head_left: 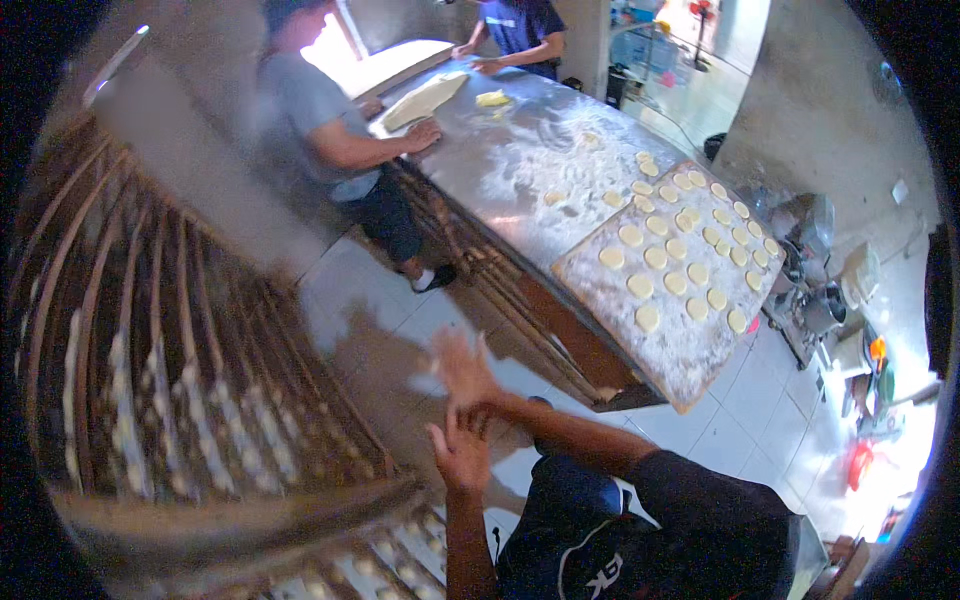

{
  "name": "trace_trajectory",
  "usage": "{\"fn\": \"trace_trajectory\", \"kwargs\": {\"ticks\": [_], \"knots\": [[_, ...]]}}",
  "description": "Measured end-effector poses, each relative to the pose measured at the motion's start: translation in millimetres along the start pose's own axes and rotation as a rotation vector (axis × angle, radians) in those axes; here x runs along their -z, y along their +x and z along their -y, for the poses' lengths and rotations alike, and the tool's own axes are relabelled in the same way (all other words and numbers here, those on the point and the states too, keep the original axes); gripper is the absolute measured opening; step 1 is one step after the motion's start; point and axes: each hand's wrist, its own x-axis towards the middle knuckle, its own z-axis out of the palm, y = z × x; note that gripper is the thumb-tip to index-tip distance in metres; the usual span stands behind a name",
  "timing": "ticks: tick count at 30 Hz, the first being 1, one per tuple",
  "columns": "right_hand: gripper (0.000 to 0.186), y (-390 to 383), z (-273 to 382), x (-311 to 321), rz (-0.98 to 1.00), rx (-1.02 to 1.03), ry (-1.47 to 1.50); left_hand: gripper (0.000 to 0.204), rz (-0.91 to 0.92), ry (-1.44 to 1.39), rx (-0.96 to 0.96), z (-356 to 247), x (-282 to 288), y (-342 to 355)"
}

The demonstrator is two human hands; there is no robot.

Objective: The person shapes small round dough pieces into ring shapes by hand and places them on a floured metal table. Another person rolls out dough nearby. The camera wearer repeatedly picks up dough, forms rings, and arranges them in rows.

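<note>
My right hand [462, 365], blurred by motion, is raised in front of me with fingers spread and holding nothing. Just below it, my left hand [462, 452] has its thumb apart and its fingers up against my right wrist, partly hidden by it. Both are off the floury steel table [520, 210]. On that table's near right end lies a floured board [685, 365] dotted with several pale dough rounds [676, 283]. Further back are a long dough sheet [425, 100] and a small yellow lump [492, 99].
Slatted wooden racks [130, 290] holding small pale pieces fill the left. A person in grey [335, 140] works at the table's left side, another in navy [520, 35] at its far end. Pots [822, 312] crowd the right wall. Tiled floor [360, 290] lies between racks and table.
</note>
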Motion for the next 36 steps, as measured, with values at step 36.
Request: {"fn": "trace_trajectory", "kwargs": {"ticks": [36], "knots": [[0.044, 44.3, -458.7, 357.9, -0.502, -1.011, 0.535, 0.021, 0.868, 1.383, -0.073, 374.1, -297.7, 733.2]]}}
